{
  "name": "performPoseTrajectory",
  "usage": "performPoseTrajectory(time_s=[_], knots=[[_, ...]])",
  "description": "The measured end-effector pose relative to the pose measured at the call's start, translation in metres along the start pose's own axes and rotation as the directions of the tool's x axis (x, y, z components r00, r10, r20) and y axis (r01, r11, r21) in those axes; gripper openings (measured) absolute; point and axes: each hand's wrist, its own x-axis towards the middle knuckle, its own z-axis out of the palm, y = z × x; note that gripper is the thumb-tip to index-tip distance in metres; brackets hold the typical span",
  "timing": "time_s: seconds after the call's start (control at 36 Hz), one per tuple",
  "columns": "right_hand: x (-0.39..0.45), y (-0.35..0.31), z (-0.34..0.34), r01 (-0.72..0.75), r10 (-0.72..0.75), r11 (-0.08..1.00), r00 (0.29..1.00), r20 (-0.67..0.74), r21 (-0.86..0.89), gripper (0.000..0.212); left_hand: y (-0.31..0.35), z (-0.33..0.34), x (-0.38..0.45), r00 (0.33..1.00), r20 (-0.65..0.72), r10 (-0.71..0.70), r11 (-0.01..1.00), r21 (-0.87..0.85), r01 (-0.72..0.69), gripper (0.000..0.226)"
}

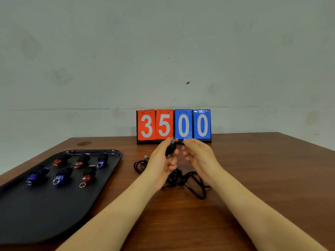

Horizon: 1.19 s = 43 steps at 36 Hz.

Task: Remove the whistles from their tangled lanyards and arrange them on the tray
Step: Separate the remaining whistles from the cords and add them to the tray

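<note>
We see both hands raised over the wooden table [253, 178], in front of a flip scoreboard [174, 125] reading 35 in red and 00 in blue. The left hand [161, 160] has its fingers curled round a black whistle [171, 147], held upright with a grey end on top. The right hand [197, 154] sits just beside it, fingers bent, thumb and fingertips meeting at a thin black bit right next to the whistle top; looks like a pinch on the lanyard end, but the blur leaves us unsure what exactly it holds.

Below the hands a tangle of black lanyards [188, 180] lies on the table, loops spreading to the right. A second clump [140, 164] lies left of the left hand, with a small grey metal piece at its top.

On the left, a dark tray [36, 214] rests on the table. Six whistles sit on its far half in two rows of three. Back row: red whistle [60, 160], red whistle [82, 161], blue whistle [102, 160]. Front row: blue whistle [37, 175], blue whistle [62, 176], red whistle [88, 176]. Several show silver rings. None touch each other.
</note>
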Motion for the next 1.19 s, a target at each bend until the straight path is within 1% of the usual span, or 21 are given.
performPoseTrajectory(time_s=[0.06, 0.08, 0.11, 0.14, 0.19, 0.22, 0.28, 0.33, 0.39, 0.44, 0.5, 0.58, 0.64, 0.69, 0.75, 0.81, 0.89, 1.0, 1.06, 1.11, 1.19], knots=[[0.001, 0.0, -0.001, -0.027, 0.024, 0.996, 0.999, 0.043, 0.09, 0.009, -0.002, -0.001, 0.001, 1.0, 0.003, -0.01, 1.0, -0.006, 0.01, 0.029], [0.0, 0.001, 0.0, -0.018, 0.014, 0.998, 0.998, 0.063, 0.059, 0.01, -0.002, -0.002, 0.002, 1.0, -0.001, -0.013, 1.0, -0.014, 0.013, 0.028], [0.0, 0.001, 0.0, 0.022, -0.019, 0.998, 0.997, 0.072, -0.05, 0.01, -0.001, -0.002, 0.002, 1.0, -0.009, -0.014, 1.0, -0.021, 0.014, 0.027], [-0.001, 0.002, 0.001, 0.097, -0.081, 0.968, 0.994, 0.079, -0.23, 0.011, -0.001, -0.003, 0.003, 1.0, -0.02, -0.01, 1.0, -0.02, 0.01, 0.026], [-0.002, 0.006, 0.004, 0.274, -0.243, 0.779, 0.961, 0.131, -0.564, 0.011, -0.002, -0.005, 0.004, 0.999, -0.042, 0.014, 1.0, 0.015, -0.014, 0.025], [-0.003, 0.008, 0.006, 0.327, -0.3, 0.682, 0.941, 0.158, -0.655, 0.01, -0.002, -0.006, 0.003, 0.998, -0.047, 0.037, 0.998, 0.044, -0.034, 0.026], [-0.003, 0.01, 0.006, 0.384, -0.374, 0.566, 0.908, 0.188, -0.729, 0.008, -0.002, -0.008, 0.003, 0.995, -0.039, 0.088, 0.99, 0.116, -0.083, 0.028], [-0.002, 0.01, 0.004, 0.42, -0.42, 0.494, 0.882, 0.214, -0.761, 0.006, -0.001, -0.008, 0.003, 0.992, -0.019, 0.128, 0.964, 0.239, -0.12, 0.025], [-0.001, 0.009, 0.0, 0.439, -0.445, 0.444, 0.865, 0.233, -0.782, 0.005, 0.0, -0.008, 0.003, 0.988, 0.008, 0.154, 0.898, 0.416, -0.143, 0.02], [-0.001, 0.008, -0.002, 0.438, -0.45, 0.426, 0.862, 0.235, -0.792, 0.005, 0.0, -0.007, 0.005, 0.985, 0.034, 0.172, 0.825, 0.541, -0.163, 0.02], [-0.001, 0.008, -0.003, 0.425, -0.439, 0.438, 0.87, 0.224, -0.792, 0.007, -0.002, -0.008, 0.007, 0.984, 0.048, 0.169, 0.784, 0.598, -0.164, 0.023], [-0.001, 0.008, -0.002, 0.387, -0.413, 0.496, 0.893, 0.181, -0.777, 0.009, -0.004, -0.007, 0.008, 0.984, 0.035, 0.172, 0.775, 0.613, -0.157, 0.026], [-0.001, 0.008, -0.001, 0.342, -0.37, 0.586, 0.919, 0.133, -0.734, 0.008, -0.006, -0.006, 0.01, 0.977, 0.011, 0.215, 0.741, 0.649, -0.17, 0.026], [-0.001, 0.006, 0.001, 0.281, -0.288, 0.702, 0.952, 0.101, -0.655, 0.006, -0.006, -0.007, 0.009, 0.965, -0.013, 0.261, 0.698, 0.694, -0.179, 0.022], [-0.001, 0.004, 0.002, 0.181, -0.163, 0.836, 0.983, 0.081, -0.519, 0.009, -0.006, -0.008, 0.008, 0.956, -0.015, 0.293, 0.645, 0.742, -0.186, 0.027], [-0.001, 0.001, 0.0, 0.053, -0.029, 0.935, 0.997, 0.075, -0.352, 0.012, -0.007, -0.011, 0.009, 0.948, -0.006, 0.319, 0.598, 0.777, -0.197, 0.034], [-0.001, -0.002, -0.003, -0.091, 0.106, 0.988, 0.987, 0.123, -0.125, 0.018, -0.008, -0.012, 0.012, 0.951, -0.019, 0.308, 0.638, 0.746, -0.192, 0.031], [-0.002, -0.005, -0.003, -0.173, 0.165, 0.985, 0.968, 0.19, 0.024, 0.011, -0.005, -0.009, 0.015, 0.968, -0.041, 0.246, 0.758, 0.631, -0.166, 0.032], [-0.002, -0.005, -0.002, -0.186, 0.174, 0.981, 0.966, 0.194, 0.048, 0.011, -0.003, -0.006, 0.015, 0.973, -0.087, 0.215, 0.798, 0.59, -0.123, 0.033], [-0.002, -0.005, -0.001, -0.176, 0.171, 0.984, 0.971, 0.165, 0.015, 0.011, -0.002, -0.003, 0.014, 0.976, -0.12, 0.184, 0.815, 0.573, -0.083, 0.036], [-0.002, -0.005, -0.001, -0.138, 0.144, 0.989, 0.981, 0.133, -0.056, 0.012, -0.002, -0.002, 0.014, 0.988, -0.1, 0.115, 0.838, 0.545, -0.043, 0.044]])
